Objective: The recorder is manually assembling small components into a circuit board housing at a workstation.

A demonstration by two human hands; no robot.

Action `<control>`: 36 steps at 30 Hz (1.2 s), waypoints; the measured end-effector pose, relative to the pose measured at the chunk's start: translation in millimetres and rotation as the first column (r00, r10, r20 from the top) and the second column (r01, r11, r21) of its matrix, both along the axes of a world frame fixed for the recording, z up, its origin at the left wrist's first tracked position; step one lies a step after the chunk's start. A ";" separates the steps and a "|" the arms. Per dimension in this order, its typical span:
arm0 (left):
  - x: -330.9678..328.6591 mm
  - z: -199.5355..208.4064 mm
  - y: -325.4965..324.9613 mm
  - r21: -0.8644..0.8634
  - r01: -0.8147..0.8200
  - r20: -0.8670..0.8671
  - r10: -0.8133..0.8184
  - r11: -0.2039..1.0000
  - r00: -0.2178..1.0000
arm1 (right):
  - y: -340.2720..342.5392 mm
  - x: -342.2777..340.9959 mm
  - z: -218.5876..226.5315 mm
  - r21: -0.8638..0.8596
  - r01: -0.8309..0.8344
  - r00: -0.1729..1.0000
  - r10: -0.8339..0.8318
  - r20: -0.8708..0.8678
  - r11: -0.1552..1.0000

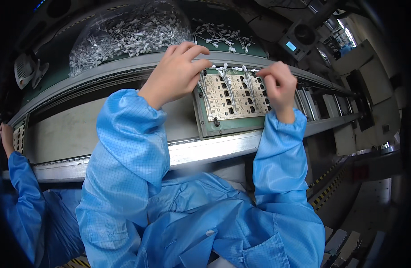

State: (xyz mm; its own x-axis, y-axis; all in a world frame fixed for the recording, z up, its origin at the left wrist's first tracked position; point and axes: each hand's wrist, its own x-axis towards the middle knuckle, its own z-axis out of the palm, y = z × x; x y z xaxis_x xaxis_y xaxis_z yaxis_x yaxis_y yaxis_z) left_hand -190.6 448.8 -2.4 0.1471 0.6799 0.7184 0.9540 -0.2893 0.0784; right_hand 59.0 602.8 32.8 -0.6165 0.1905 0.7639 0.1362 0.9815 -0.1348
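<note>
Observation: the tan board panel [214, 96] sits in a green carrier [232, 127] between the conveyor rails, in front of us. White leads [229, 87] run down over its face, between columns of dark components, with their white connectors along the far edge.

Grip: our left hand [178, 71] is over the panel's far left corner, fingers half curled; whether anything is between them we cannot tell. Our right hand [280, 87] is at the far right corner, thumb and forefinger drawn together beside the connectors; the tips hide whatever they may pinch, so we cannot tell.

Handling, as we judge it: the leads look very light and limp, apt to swing or snag on one another, so we favour a fingertip pinch on the hard connector over a pull on the wire. The panel looks thin, stiff and light; its raised components look fragile. We would hold it by its bare rim, near the black clip [216, 121], and keep pressure off the parts. The carrier seems the sturdier piece, better taken by its outer edges.

Surroundings: a clear bag [125, 35] of similar leads lies beyond the far rail, loose leads [223, 35] beside it.
</note>
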 end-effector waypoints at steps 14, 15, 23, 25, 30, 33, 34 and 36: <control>7.1 -1.3 -0.8 -0.383 -0.018 -0.152 -0.043 0.923 0.987 | 15.8 29.3 -28.7 0.033 0.158 0.929 -0.160 0.333 0.987; 6.6 -2.2 -0.6 -0.376 -0.006 -0.130 -0.047 0.926 0.990 | 9.4 31.8 -23.0 0.026 0.189 0.934 -0.188 0.305 0.982; -1.7 -17.8 2.6 -0.202 0.072 -0.059 -0.086 0.977 0.995 | -20.3 49.0 -19.1 -0.027 0.137 0.939 -0.121 0.323 0.990; -0.7 -18.2 4.1 -0.208 0.093 -0.040 -0.104 0.974 0.994 | -26.7 55.7 -28.0 -0.024 0.136 0.923 -0.117 0.367 0.990; 0.6 -16.4 1.8 -0.211 0.102 -0.014 -0.107 0.972 0.994 | -33.9 71.5 -20.2 -0.014 0.132 0.918 -0.116 0.379 0.991; 5.2 -4.4 -2.9 -0.361 0.058 -0.022 -0.071 0.931 0.997 | -40.6 72.0 -15.2 -0.043 0.113 0.876 -0.079 0.475 0.993; 6.4 -1.6 -4.4 -0.375 0.053 -0.017 -0.063 0.926 0.998 | -41.7 71.6 -11.6 -0.013 0.103 0.863 -0.083 0.499 0.995; 6.6 -2.5 -4.8 -0.390 0.050 -0.009 -0.058 0.920 0.998 | -45.1 68.6 2.5 -0.041 0.101 0.891 -0.072 0.448 0.994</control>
